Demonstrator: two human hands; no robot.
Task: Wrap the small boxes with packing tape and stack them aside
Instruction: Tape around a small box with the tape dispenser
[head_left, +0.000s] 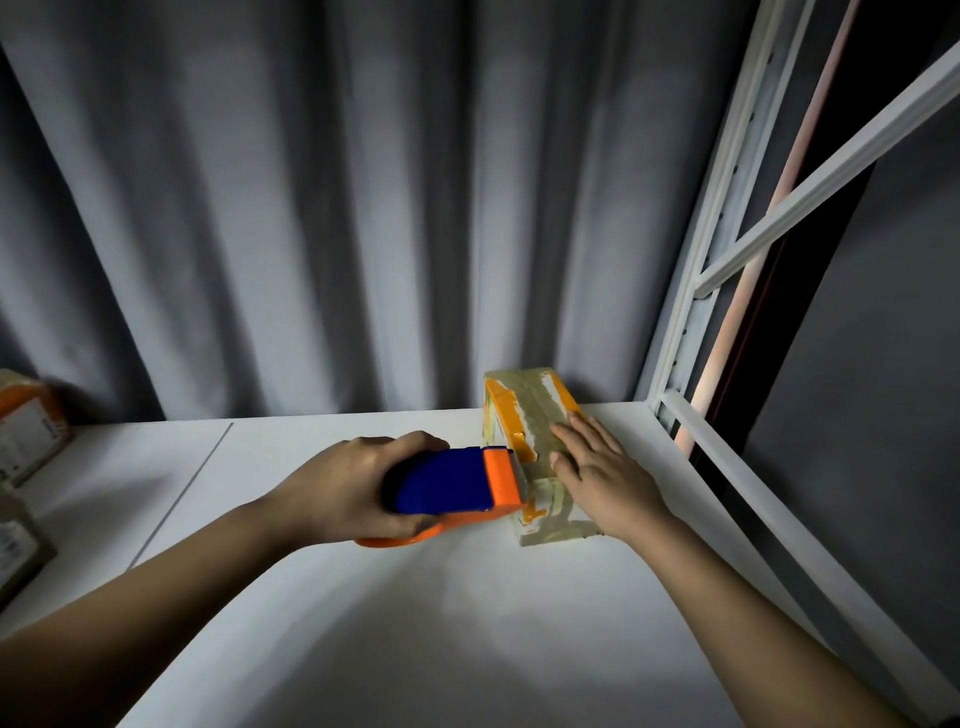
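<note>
1. Fingers (582, 441) of my right hand (602, 475) lie straight and flat on top of the small box (530, 410). They press it down and do not curl round it.
2. My left hand (358, 488) has its fingers wrapped round the blue and orange tape dispenser (457, 488) and holds it tight.
3. I see the box on the white table (415, 623), near the back right corner. Its long side runs away from me, toward the gray curtain (311, 208).
4. I see the orange front of the dispenser right beside the box's left side, close to the near end. It looks like it touches the box, but I cannot tell for sure.
5. I think the next move is to pull the tape along or around the box. My flat hand sits right on top, so it may need to lift out of the way.
6. Shiny tape already covers much of the box.
7. More boxes (26, 431) sit far off at the left edge of the table, well apart from my hands.
8. I see a white metal frame (727, 244) close by on the right, so there is little room on that side.
</note>
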